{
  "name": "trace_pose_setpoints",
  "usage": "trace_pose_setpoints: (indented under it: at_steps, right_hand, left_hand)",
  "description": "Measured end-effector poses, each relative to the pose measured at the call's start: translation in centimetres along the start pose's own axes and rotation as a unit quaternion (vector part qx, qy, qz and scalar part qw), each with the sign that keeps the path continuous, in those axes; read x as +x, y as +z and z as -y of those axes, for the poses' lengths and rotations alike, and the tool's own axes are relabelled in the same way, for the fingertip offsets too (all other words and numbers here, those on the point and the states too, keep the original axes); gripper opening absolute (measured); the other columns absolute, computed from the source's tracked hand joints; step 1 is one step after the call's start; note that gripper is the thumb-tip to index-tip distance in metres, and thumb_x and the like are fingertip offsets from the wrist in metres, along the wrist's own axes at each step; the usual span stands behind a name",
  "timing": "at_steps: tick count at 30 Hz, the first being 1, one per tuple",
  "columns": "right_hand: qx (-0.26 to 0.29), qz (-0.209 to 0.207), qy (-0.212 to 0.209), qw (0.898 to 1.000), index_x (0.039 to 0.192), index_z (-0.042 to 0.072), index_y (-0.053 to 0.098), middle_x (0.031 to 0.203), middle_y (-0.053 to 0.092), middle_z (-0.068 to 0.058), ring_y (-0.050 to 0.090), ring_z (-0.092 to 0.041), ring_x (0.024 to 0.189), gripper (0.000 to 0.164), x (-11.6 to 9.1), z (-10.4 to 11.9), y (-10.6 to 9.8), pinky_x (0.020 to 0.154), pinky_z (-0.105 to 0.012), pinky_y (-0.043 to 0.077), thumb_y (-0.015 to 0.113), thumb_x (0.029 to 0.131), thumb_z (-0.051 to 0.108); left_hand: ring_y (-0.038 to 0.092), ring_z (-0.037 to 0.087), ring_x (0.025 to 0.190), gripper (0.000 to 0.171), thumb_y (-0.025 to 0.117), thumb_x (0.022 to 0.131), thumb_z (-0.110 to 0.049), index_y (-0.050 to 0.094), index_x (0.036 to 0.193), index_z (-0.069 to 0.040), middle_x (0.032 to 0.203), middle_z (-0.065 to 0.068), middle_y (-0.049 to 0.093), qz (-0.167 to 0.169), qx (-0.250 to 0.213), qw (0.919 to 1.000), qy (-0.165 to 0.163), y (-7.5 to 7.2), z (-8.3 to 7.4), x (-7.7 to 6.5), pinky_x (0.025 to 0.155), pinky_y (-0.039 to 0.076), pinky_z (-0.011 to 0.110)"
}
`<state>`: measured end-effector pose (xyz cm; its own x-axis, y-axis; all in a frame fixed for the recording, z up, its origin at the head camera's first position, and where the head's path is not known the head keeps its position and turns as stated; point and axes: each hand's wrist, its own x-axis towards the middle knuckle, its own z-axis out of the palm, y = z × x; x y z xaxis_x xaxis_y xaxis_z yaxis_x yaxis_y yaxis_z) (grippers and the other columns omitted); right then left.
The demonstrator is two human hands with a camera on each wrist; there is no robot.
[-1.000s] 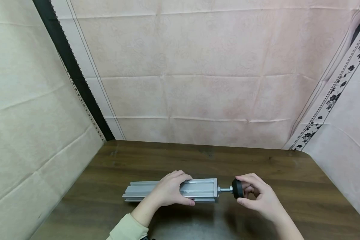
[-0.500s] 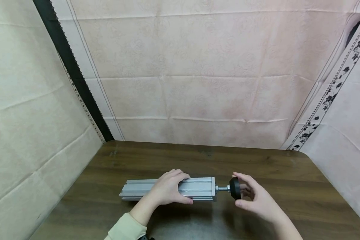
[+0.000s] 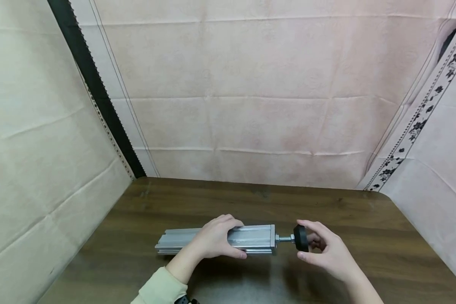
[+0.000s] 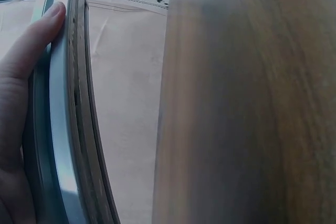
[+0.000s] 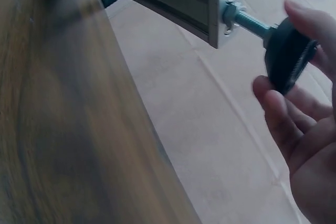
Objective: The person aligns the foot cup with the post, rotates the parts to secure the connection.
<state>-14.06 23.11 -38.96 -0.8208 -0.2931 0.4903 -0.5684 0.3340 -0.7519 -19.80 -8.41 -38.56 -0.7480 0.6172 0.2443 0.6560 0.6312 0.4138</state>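
Observation:
A silver aluminium profile [image 3: 254, 237] lies lengthwise across the head view, held over the table. My left hand [image 3: 214, 240] grips it around the middle, the thumb [image 4: 39, 38] along its near side in the left wrist view. From the end plate [image 5: 227, 9] on its right end sticks out a threaded rod [image 5: 253, 24] with a nut against the plate. The rod carries a round black levelling foot [image 3: 300, 238]. My right hand [image 3: 328, 251] holds that foot by its rim, thumb and fingertips on opposite edges. The far fingers are partly hidden behind the foot.
Below is a brown wood-grain table [image 3: 175, 202] with rounded far corners. Pale cloth [image 3: 251, 84] hangs behind it, with more cloth on both sides. A dark strip [image 3: 99, 93] runs down the left corner, and a floral border [image 3: 418, 126] down the right.
The profile and foot shifted slightly left, then back right. My right fingers loosened and moved round the foot's rim, then closed in again. The left hand keeps its grip.

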Motion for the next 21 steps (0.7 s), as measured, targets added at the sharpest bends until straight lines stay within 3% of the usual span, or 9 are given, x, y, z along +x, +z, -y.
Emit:
trace_pose_setpoints:
  at_steps: [5,10,14,17,21]
  right_hand:
    - [-0.017,-0.042,0.054,0.998,0.125,0.012,0.055,0.092,0.06,-0.003,0.059,-0.014,0.066,0.057,-0.2,0.6,0.2,0.055,-0.028,0.047,0.077,0.073,0.001]
    - [-0.008,-0.018,0.06,0.998,0.126,0.01,0.052,0.092,0.059,-0.007,0.058,-0.014,0.072,0.053,0.0,0.4,0.1,0.06,-0.027,0.047,0.073,0.078,0.003]
    - [0.025,0.034,-0.014,0.999,0.137,0.004,0.04,0.116,0.051,-0.005,0.057,-0.013,0.091,0.07,0.0,-0.1,-0.1,0.075,-0.024,0.047,0.072,0.076,-0.007]
    - [0.052,0.07,-0.085,0.993,0.139,-0.004,0.034,0.135,0.037,-0.009,0.054,-0.013,0.107,0.077,0.0,-0.5,-0.4,0.085,-0.022,0.044,0.07,0.072,-0.016]
    - [0.055,0.083,-0.104,0.99,0.135,-0.004,0.042,0.138,0.035,-0.01,0.057,-0.014,0.104,0.07,-0.1,-0.4,-0.7,0.084,-0.023,0.046,0.071,0.072,-0.016]
  left_hand:
    - [0.048,0.007,0.088,0.068,0.076,0.064,-0.06,0.061,0.117,-0.02,0.101,-0.012,0.055,0.005,0.006,1.0,0.004,-0.2,-0.3,0.3,0.075,0.043,0.026]
    - [0.049,0.007,0.089,0.068,0.076,0.064,-0.061,0.062,0.117,-0.02,0.101,-0.012,0.055,0.004,0.013,0.9999,0.002,-0.1,-0.3,0.2,0.076,0.043,0.027]
    - [0.049,0.008,0.09,0.068,0.076,0.063,-0.061,0.062,0.116,-0.02,0.101,-0.011,0.056,-0.003,0.021,0.9998,0.001,-0.2,-0.2,0.2,0.077,0.043,0.028]
    - [0.049,0.008,0.089,0.068,0.076,0.063,-0.061,0.062,0.116,-0.02,0.101,-0.011,0.056,-0.004,0.02,0.9998,0.001,-0.3,-0.1,0.1,0.077,0.043,0.028]
    - [0.049,0.007,0.088,0.067,0.076,0.063,-0.061,0.062,0.115,-0.02,0.1,-0.012,0.055,-0.004,0.011,0.9999,0.002,-0.3,-0.1,0.0,0.076,0.043,0.027]
